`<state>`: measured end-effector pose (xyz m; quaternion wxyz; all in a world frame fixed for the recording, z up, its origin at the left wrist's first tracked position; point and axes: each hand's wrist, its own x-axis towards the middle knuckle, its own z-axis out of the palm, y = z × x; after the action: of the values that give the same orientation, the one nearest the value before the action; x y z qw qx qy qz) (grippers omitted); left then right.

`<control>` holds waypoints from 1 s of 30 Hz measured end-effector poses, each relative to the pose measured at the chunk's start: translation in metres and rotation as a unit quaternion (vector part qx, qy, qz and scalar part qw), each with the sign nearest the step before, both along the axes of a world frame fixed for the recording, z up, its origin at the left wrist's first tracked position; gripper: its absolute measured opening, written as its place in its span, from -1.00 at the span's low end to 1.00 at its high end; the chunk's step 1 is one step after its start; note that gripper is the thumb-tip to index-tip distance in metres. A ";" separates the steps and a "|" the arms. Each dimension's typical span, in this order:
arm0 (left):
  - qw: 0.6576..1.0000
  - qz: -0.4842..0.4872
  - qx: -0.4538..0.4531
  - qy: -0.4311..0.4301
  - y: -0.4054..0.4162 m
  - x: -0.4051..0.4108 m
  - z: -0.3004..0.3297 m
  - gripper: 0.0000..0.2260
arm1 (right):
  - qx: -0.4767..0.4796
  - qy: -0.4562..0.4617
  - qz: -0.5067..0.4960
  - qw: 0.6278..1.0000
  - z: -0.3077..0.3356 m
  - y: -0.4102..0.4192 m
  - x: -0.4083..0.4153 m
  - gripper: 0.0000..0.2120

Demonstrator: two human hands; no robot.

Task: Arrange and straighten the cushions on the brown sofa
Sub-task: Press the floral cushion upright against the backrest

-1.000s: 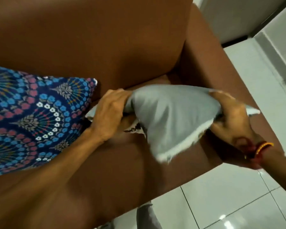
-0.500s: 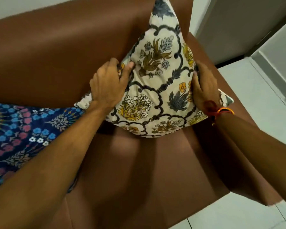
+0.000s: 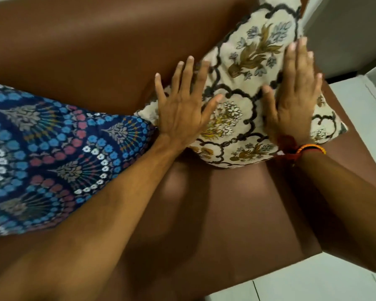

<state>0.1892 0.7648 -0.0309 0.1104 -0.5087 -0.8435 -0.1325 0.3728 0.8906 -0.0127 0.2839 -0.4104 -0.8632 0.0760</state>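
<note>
A cream cushion [image 3: 245, 83] with a floral print and black scalloped lines stands on one corner against the backrest in the right corner of the brown sofa [image 3: 96, 51]. My left hand [image 3: 182, 109] lies flat on its lower left side, fingers spread. My right hand [image 3: 293, 90] lies flat on its right side, fingers apart, with red and orange bands at the wrist. A dark blue cushion [image 3: 52, 155] with blue, pink and white flowers lies on the seat to the left, its corner touching the cream cushion.
The sofa's right armrest [image 3: 356, 161] runs beside the cream cushion. White floor tiles [image 3: 313, 279] show past the seat's front edge and to the right. A grey wall or door [image 3: 345, 29] stands behind the sofa's right end.
The grey-backed cushion was turned over and stood up against the backrest with its floral face outward. Both hands have let go of its edges and now lie flat on its face.
</note>
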 end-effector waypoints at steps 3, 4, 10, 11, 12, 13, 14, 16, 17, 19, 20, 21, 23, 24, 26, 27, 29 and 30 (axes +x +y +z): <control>1.000 0.013 -0.010 -0.003 -0.033 -0.015 0.009 -0.39 | 0.006 0.034 -0.046 0.998 0.003 -0.012 -0.001 -0.24; 1.000 0.023 -0.009 -0.006 -0.047 -0.020 0.013 -0.40 | -0.018 0.041 -0.041 0.998 0.005 -0.019 -0.004 -0.18; 0.982 0.179 0.050 0.036 -0.173 -0.088 0.046 -0.38 | -0.113 0.056 0.199 0.972 0.005 -0.149 -0.096 -0.45; 0.973 0.217 0.065 0.039 -0.195 -0.104 0.053 -0.36 | -0.194 0.046 0.226 0.953 0.003 -0.172 -0.113 -0.45; 0.962 0.257 0.079 0.037 -0.216 -0.118 0.060 -0.32 | -0.260 0.024 0.246 0.933 0.000 -0.191 -0.130 -0.42; 0.952 0.292 0.093 0.019 -0.239 -0.135 0.066 -0.27 | -0.299 -0.012 0.256 0.919 -0.002 -0.209 -0.147 -0.35; 0.942 0.317 0.106 -0.027 -0.253 -0.149 0.070 -0.20 | -0.320 -0.056 0.258 0.910 -0.005 -0.216 -0.159 -0.23; 0.903 0.325 0.162 -0.228 -0.275 -0.174 0.072 -0.11 | -0.341 -0.126 0.249 0.898 -0.008 -0.226 -0.180 0.14; 0.864 0.318 0.192 -0.340 -0.280 -0.183 0.073 -0.13 | -0.344 -0.137 0.247 0.896 -0.010 -0.227 -0.186 0.30; 0.829 0.284 0.197 -0.440 -0.290 -0.191 0.074 -0.32 | -0.324 -0.151 0.235 0.904 -0.011 -0.227 -0.193 0.49; 0.834 0.265 0.198 -0.442 -0.295 -0.192 0.073 -0.43 | -0.304 -0.161 0.227 0.911 -0.011 -0.226 -0.193 0.53; 0.841 0.248 0.202 -0.437 -0.298 -0.189 0.074 -0.51 | -0.285 -0.175 0.221 0.916 -0.010 -0.224 -0.192 0.53; 0.854 0.219 0.218 -0.420 -0.303 -0.177 0.076 -0.63 | -0.240 -0.206 0.220 0.923 -0.009 -0.225 -0.186 0.43; 0.861 0.214 0.220 -0.405 -0.303 -0.169 0.077 -0.64 | -0.219 -0.211 0.223 0.926 -0.009 -0.227 -0.181 0.34; 0.873 0.208 0.227 -0.379 -0.301 -0.157 0.082 -0.66 | -0.194 -0.194 0.224 0.935 -0.008 -0.231 -0.174 0.18; 0.875 0.196 0.240 -0.371 -0.299 -0.153 0.086 -0.69 | -0.185 -0.177 0.221 0.941 -0.006 -0.231 -0.170 0.14; 0.881 0.161 0.270 -0.354 -0.291 -0.155 0.096 -0.74 | -0.165 -0.138 0.206 0.955 0.004 -0.227 -0.167 0.11; 0.887 0.146 0.280 -0.338 -0.284 -0.158 0.103 -0.75 | -0.158 -0.120 0.200 0.960 0.010 -0.223 -0.167 0.11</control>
<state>0.0313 0.4803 0.0718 -0.0259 -0.2524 -0.8222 -0.5095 0.2059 0.6678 -0.0025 0.0892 -0.2753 -0.9323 0.2170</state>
